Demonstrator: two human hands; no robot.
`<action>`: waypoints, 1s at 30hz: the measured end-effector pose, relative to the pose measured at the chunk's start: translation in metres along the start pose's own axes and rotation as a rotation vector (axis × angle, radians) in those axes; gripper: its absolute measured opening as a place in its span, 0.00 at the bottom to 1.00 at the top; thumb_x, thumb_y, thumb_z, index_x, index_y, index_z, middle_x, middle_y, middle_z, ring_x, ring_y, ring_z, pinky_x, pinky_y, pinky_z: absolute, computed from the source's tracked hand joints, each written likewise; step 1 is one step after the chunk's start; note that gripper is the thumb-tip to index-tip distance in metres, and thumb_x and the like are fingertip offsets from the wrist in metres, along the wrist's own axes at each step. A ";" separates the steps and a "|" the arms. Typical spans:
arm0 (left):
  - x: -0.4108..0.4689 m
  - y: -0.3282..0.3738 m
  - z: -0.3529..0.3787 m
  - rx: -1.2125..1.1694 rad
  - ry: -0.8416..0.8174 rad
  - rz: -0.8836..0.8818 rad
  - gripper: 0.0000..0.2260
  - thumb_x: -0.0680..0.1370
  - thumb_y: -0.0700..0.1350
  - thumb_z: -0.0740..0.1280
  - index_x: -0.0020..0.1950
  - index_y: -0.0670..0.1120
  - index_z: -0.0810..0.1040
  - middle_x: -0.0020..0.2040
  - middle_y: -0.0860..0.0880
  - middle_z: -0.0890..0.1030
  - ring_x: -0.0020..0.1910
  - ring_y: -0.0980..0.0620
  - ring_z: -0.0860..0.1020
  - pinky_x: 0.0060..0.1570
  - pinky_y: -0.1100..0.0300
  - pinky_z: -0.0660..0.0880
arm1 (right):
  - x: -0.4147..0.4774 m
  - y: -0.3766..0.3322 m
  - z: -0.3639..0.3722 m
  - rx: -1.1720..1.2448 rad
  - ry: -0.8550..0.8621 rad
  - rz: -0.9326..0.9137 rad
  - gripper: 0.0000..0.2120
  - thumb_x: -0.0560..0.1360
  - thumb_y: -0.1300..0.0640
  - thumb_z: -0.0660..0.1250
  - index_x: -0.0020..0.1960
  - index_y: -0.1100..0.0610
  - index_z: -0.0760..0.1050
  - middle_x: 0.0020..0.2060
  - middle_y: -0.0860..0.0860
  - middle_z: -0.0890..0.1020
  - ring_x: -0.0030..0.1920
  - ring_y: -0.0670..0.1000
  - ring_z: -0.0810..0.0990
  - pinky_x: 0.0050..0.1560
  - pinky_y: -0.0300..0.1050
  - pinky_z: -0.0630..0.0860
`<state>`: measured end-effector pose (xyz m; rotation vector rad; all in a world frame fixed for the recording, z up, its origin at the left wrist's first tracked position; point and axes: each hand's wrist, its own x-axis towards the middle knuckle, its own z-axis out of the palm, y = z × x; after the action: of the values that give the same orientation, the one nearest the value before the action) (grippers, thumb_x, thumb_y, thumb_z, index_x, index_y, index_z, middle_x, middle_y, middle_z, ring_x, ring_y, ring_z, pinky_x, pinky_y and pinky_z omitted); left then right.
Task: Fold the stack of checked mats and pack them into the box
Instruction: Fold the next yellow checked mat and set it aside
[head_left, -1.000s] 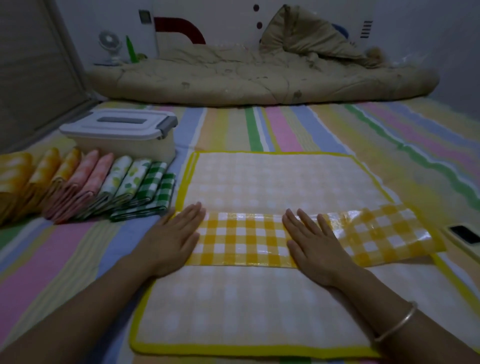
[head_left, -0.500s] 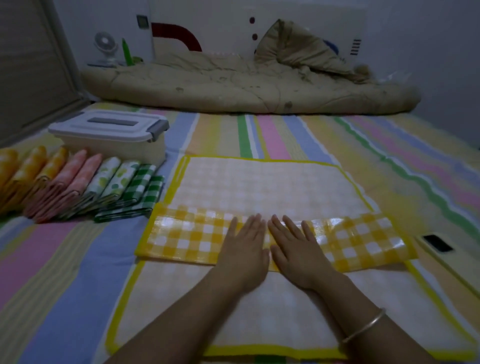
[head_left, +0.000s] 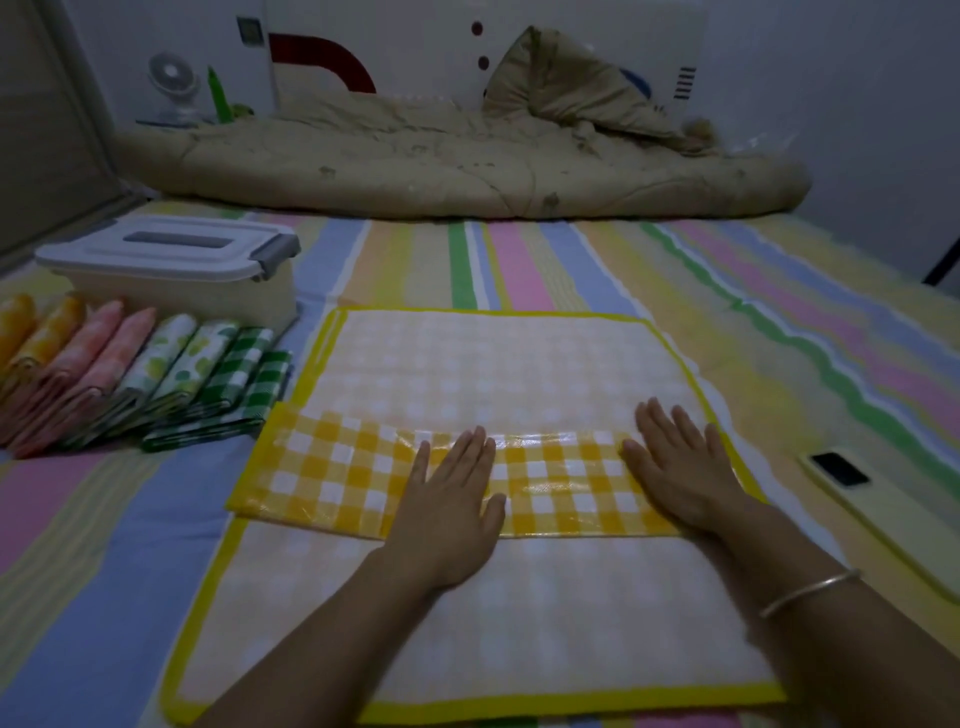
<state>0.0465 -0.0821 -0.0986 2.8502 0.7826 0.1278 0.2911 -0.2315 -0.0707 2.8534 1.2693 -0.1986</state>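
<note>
Left hand (head_left: 449, 506), right hand (head_left: 685, 467) flat, fingers straight, pressing folded yellow mat (head_left: 332, 467); gripping nothing.

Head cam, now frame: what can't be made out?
All head view.
- Box: contents hidden by its closed lid.
- Yellow checked strip: layer count hidden by its top layer; parts under left hand and right hand.
- Row of folded mats: far end cut off by left edge.
- Open mat: anything beneath, hidden by it.
</note>
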 end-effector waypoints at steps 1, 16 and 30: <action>0.001 0.000 -0.001 -0.020 -0.014 -0.002 0.37 0.72 0.62 0.31 0.80 0.50 0.40 0.79 0.54 0.38 0.76 0.59 0.35 0.75 0.46 0.35 | 0.001 0.002 0.001 0.020 -0.003 0.001 0.32 0.80 0.36 0.41 0.79 0.47 0.39 0.78 0.44 0.39 0.78 0.49 0.37 0.76 0.56 0.36; 0.013 -0.017 -0.027 -0.597 -0.255 -0.013 0.38 0.68 0.57 0.62 0.78 0.60 0.54 0.79 0.59 0.43 0.73 0.66 0.34 0.72 0.55 0.28 | -0.111 -0.074 -0.046 1.004 -0.127 0.202 0.11 0.80 0.56 0.63 0.45 0.60 0.81 0.34 0.55 0.85 0.32 0.54 0.83 0.34 0.49 0.79; 0.004 -0.005 -0.031 -0.337 -0.213 -0.026 0.41 0.66 0.61 0.56 0.79 0.57 0.51 0.81 0.52 0.44 0.78 0.57 0.40 0.74 0.46 0.31 | -0.113 -0.068 -0.038 2.056 -0.185 0.576 0.08 0.79 0.64 0.63 0.58 0.64 0.72 0.55 0.64 0.80 0.56 0.61 0.80 0.49 0.60 0.81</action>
<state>0.0430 -0.0715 -0.0687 2.4846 0.6803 -0.0441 0.1702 -0.2673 -0.0171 3.6406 -0.5115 -3.0032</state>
